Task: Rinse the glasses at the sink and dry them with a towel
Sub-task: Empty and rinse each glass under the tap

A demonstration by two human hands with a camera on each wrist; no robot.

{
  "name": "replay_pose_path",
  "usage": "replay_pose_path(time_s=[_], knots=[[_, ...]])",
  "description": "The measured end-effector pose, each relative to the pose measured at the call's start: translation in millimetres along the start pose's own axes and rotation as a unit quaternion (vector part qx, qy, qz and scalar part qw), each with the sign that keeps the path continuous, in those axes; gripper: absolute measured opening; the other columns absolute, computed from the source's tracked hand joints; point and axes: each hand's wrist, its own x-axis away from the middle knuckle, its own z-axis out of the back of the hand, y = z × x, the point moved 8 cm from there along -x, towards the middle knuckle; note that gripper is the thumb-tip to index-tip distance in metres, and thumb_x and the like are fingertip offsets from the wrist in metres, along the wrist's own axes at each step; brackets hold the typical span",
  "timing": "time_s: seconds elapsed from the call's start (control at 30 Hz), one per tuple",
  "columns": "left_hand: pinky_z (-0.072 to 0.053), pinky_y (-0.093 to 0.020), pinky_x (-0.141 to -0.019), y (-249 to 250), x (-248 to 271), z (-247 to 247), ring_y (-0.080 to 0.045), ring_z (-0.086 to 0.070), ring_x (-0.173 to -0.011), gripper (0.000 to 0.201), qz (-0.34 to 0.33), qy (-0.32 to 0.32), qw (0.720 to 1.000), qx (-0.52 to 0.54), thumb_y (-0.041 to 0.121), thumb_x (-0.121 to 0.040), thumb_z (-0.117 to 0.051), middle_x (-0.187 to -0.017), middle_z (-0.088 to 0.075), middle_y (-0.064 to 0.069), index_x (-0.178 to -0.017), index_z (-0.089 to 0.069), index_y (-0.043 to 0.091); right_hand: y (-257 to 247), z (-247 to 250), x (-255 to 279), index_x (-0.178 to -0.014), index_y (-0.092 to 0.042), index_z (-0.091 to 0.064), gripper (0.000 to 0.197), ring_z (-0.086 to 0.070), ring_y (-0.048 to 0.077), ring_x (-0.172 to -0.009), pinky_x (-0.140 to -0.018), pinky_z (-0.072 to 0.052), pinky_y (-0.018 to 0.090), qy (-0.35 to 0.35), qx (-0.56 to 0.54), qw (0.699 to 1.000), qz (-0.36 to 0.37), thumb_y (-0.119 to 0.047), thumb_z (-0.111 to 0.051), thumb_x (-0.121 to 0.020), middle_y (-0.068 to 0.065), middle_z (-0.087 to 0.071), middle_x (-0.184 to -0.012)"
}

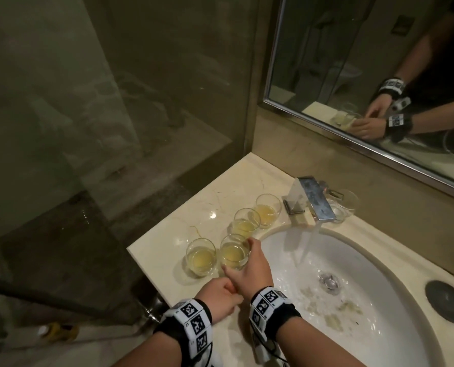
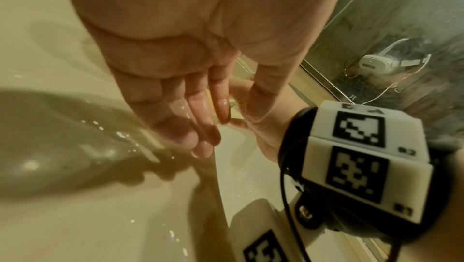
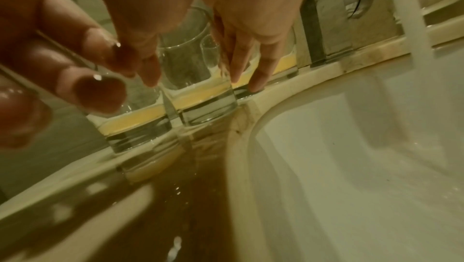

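Running water fell from the faucet point(image 1: 313, 200) into the white sink point(image 1: 379, 263). Four glasses holding yellow liquid stood on the counter point(image 1: 194, 197) left of the basin. Right hand point(image 1: 249, 266) spread, thumb and fingers around the nearest glass point(image 1: 233, 251); actual contact unclear. Left hand point(image 1: 218, 295) loosely curled on the counter edge, holding nothing.

No legible words, brands or numbers in any view. Wristbands point(image 1: 194, 324) carry black-and-white square coded markers; the tiny characters beside them are too small to read.
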Motion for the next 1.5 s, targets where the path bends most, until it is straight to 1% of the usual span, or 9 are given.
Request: replay_pose_path(time_s=[0.27, 0.43, 0.67, 0.87, 0.97, 1.07, 1.27, 1.37, 1.5], knots=[[-0.037, -0.022, -0.048, 13, -7, -20, -0.011, -0.049, -0.046, 0.004, -0.004, -0.037, 0.999, 0.01, 0.015, -0.081, -0.065, -0.059, -0.059, -0.002, -0.082, -0.061, 0.016, 35, 54, 12, -0.132, -0.02, -0.041, 0.084, -0.051, 0.003, -0.104, -0.094, -0.046, 0.023, 0.035, -0.04, 0.999, 0.0, -0.035, -0.084, -0.061, -0.007, -0.05, -0.118], [-0.04, -0.024, -0.052, 24, -13, -29, -0.015, -0.057, -0.059, 0.009, 0.005, -0.046, 0.998, 0.032, 0.014, -0.083, -0.065, -0.071, -0.061, -0.002, -0.091, -0.062, 0.013, 92, 113, -2, -0.134, -0.015, -0.036, 0.085, -0.052, 0.017, -0.114, -0.1, -0.045, 0.034, 0.088, -0.044, 0.99, -0.104, -0.027, -0.086, -0.067, -0.001, -0.053, -0.127], [-0.041, -0.025, -0.055, 28, -17, -44, -0.017, -0.059, -0.061, 0.01, 0.013, -0.058, 0.998, 0.015, 0.016, -0.081, -0.067, -0.072, -0.061, -0.001, -0.089, -0.062, 0.012, 140, 136, -38, -0.132, -0.013, -0.037, 0.082, -0.049, 0.019, -0.112, -0.097, -0.039, 0.03, 0.114, -0.111, 0.974, -0.162, -0.014, -0.086, -0.067, 0.007, -0.052, -0.125], [-0.044, -0.027, -0.058, 47, -29, -56, -0.016, -0.063, -0.069, 0.01, 0.007, -0.071, 0.997, -0.011, 0.019, -0.084, -0.066, -0.079, -0.063, -0.001, -0.091, -0.062, 0.013, 176, 120, -44, -0.12, -0.049, -0.046, 0.096, -0.052, 0.029, -0.117, -0.092, -0.051, 0.054, 0.068, -0.238, 0.945, -0.215, -0.046, -0.096, -0.038, 0.005, -0.045, -0.131], [-0.046, -0.028, -0.063, 69, -38, -67, -0.016, -0.063, -0.07, 0.016, -0.006, -0.079, 0.997, -0.019, 0.024, -0.088, -0.063, -0.084, -0.065, -0.002, -0.096, -0.062, 0.011, 185, 117, -41, -0.117, -0.035, -0.047, 0.086, -0.062, 0.033, -0.108, -0.08, -0.057, 0.054, 0.066, -0.309, 0.922, -0.224, -0.035, -0.096, -0.046, 0.009, -0.052, -0.129], [-0.047, -0.03, -0.066, 89, -53, -84, -0.016, -0.06, -0.07, 0.025, -0.003, -0.083, 0.997, 0.011, 0.029, -0.091, -0.063, -0.089, -0.064, -0.003, -0.107, -0.058, 0.01, 178, 119, -36, -0.107, -0.028, -0.053, 0.07, -0.067, 0.035, -0.095, -0.085, -0.053, 0.059, 0.05, -0.364, 0.9, -0.233, -0.04, -0.091, -0.05, 0.017, -0.063, -0.115], [-0.056, -0.029, -0.081, 111, -87, -108, -0.016, -0.057, -0.113, 0.078, -0.039, -0.091, 0.991, 0.086, 0.04, -0.082, -0.073, -0.142, -0.046, 0.003, -0.146, -0.031, 0.026, 168, 119, -30, -0.107, -0.016, -0.064, 0.032, -0.062, 0.024, -0.072, -0.066, -0.045, 0.033, -0.03, -0.507, 0.829, -0.233, -0.033, -0.07, -0.081, 0.011, -0.069, -0.092], [-0.053, -0.028, -0.084, 118, -97, -125, -0.014, -0.055, -0.115, 0.091, -0.041, -0.125, 0.983, 0.131, 0.031, -0.082, -0.075, -0.148, -0.039, 0.004, -0.153, -0.018, 0.028, 174, 116, -26, -0.112, -0.003, -0.063, 0.042, -0.063, 0.021, -0.058, -0.058, -0.049, 0.029, -0.064, -0.536, 0.8, -0.26, -0.039, -0.054, -0.092, 0.014, -0.07, -0.082], [-0.055, -0.028, -0.084, 118, -110, -141, -0.019, -0.063, -0.109, 0.088, -0.021, -0.152, 0.972, 0.179, 0.026, -0.078, -0.08, -0.138, -0.05, -0.001, -0.149, -0.028, 0.023, 181, 116, -27, -0.127, 0.0, -0.052, 0.056, -0.065, 0.029, -0.073, -0.056, -0.054, 0.031, -0.077, -0.539, 0.798, -0.259, -0.044, -0.049, -0.094, 0.026, -0.063, -0.108]])
